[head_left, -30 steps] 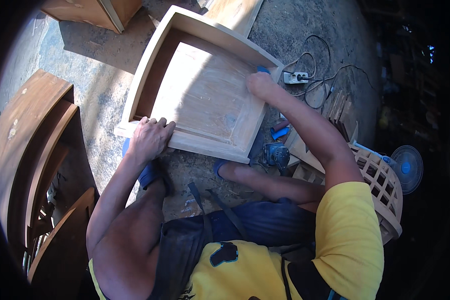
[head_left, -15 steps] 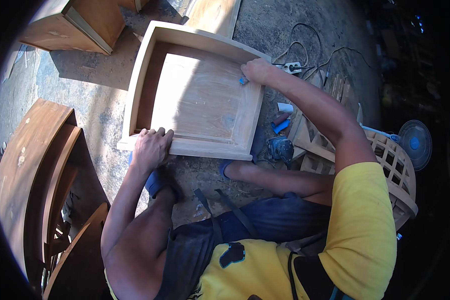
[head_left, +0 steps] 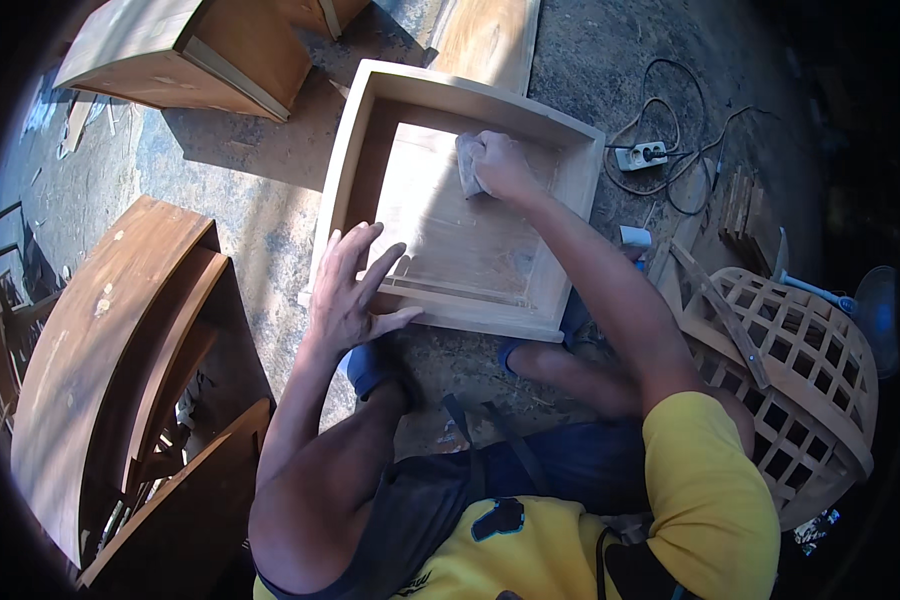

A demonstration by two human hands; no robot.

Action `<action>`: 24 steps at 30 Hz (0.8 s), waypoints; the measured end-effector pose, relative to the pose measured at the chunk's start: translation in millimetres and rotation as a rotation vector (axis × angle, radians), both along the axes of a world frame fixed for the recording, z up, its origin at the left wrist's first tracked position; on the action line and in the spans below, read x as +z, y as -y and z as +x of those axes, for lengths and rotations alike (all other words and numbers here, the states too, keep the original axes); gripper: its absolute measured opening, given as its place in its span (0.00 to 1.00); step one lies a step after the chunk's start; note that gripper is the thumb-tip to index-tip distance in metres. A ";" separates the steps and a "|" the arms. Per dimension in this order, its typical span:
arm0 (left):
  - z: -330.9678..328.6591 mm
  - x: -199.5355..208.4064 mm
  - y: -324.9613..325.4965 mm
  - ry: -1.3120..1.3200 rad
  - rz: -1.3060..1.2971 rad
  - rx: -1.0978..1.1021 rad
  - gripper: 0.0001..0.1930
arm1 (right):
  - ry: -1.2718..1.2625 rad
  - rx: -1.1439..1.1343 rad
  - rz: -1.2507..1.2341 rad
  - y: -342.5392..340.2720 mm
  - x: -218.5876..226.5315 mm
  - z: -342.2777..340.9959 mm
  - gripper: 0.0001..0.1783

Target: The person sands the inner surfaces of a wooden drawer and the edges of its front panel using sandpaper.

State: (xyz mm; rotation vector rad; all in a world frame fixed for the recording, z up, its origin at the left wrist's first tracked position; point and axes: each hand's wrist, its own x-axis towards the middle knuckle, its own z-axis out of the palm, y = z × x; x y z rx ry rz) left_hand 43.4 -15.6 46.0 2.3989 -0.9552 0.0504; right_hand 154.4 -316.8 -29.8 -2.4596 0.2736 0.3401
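A shallow tray-like wooden box [head_left: 475, 316], pale and with a curved far wall, lies on the floor in front of me. Inside it, my right hand [head_left: 506, 170] is closed on a folded grey sheet of sandpaper [head_left: 468, 168], pressed against the bottom panel near the far side. Sunlight covers the panel's left part. My left hand [head_left: 348, 292] is over the box's near left corner, fingers spread and holding nothing; whether the palm touches the rim I cannot tell.
Curved brown wooden pieces [head_left: 100, 320] stand at left, and a wooden cabinet [head_left: 240, 60] at far left. A white power strip [head_left: 640, 156] with cables lies at far right. Nearer on the right are a wooden lattice piece [head_left: 770, 400] and a blue fan [head_left: 875, 320].
My right hand has moved left from the box's right far corner onto the panel with the sandpaper. My left hand has let go of the near rim and spread its fingers. The view has shifted.
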 end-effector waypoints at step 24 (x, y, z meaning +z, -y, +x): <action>23.1 -52.9 -29.3 -0.366 0.059 0.523 0.36 | 0.532 -0.430 0.351 -168.4 -64.3 30.8 0.22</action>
